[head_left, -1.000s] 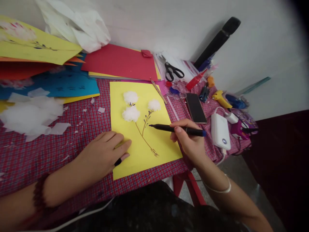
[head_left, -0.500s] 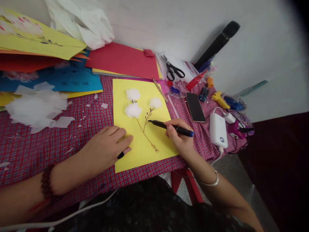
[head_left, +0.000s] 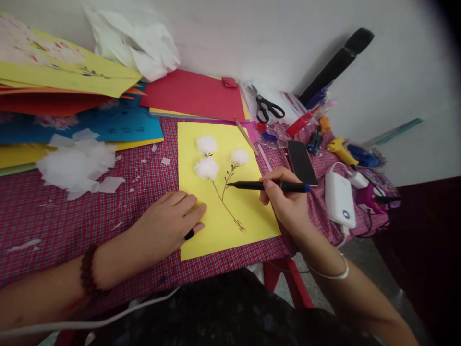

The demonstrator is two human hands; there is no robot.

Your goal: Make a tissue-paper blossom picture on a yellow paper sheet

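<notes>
A yellow sheet of paper (head_left: 201,240) lies in front of me, bearing three fluffy white flower heads (head_left: 207,168) and a drawn brown branch (head_left: 227,210) with small dark blue leaves. My right hand (head_left: 286,194) grips a black marker (head_left: 252,185) with a blue end, its tip at or just above the thinner side stem. On the sheet's left edge rests my left hand (head_left: 176,218), fingers bent. A short black piece, seemingly the marker's cap (head_left: 189,234), pokes out from between its thumb and fingers.
White tissue squares (head_left: 77,163) are heaped at left below coloured cards (head_left: 133,127). Behind the sheet lie red paper (head_left: 194,96), scissors (head_left: 268,108) and a pencil (head_left: 246,136). To the right are a phone (head_left: 301,163), a white power bank (head_left: 339,199) and a yellow glue gun (head_left: 340,150).
The whole scene has shifted a little rightward in view. My right hand has turned the marker flatter, its tip slightly lower along the side stem. My left hand stays on the sheet.
</notes>
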